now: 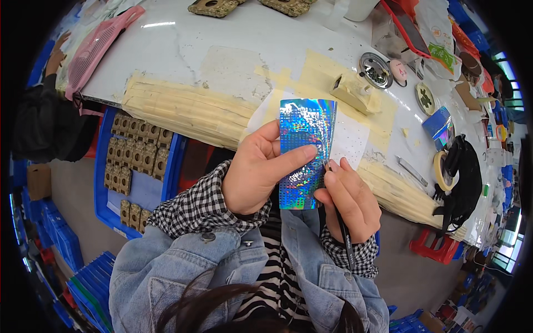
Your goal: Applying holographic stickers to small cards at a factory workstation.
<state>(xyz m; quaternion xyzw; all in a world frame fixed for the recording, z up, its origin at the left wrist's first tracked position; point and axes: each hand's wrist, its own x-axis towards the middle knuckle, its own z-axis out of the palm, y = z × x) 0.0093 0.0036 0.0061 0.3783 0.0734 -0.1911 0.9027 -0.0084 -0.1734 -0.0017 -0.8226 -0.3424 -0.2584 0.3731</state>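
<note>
My left hand grips a shiny blue holographic sheet near the middle of its left side, thumb across the front. Rows of small cut shapes cover the sheet, which stands upright in front of my chest. Closed around slim black tweezers, my right hand is at the sheet's lower right edge. The tweezers' tips reach that edge; whether they pinch a piece is too small to tell. Behind the sheet, a white paper with tiny dots lies on the table.
A taped block, a round metal dish, a utility knife and a tape roll lie on the white table. A blue bin of camouflage-patterned cases stands at left, below a pink basket. Another person's hand shows far left.
</note>
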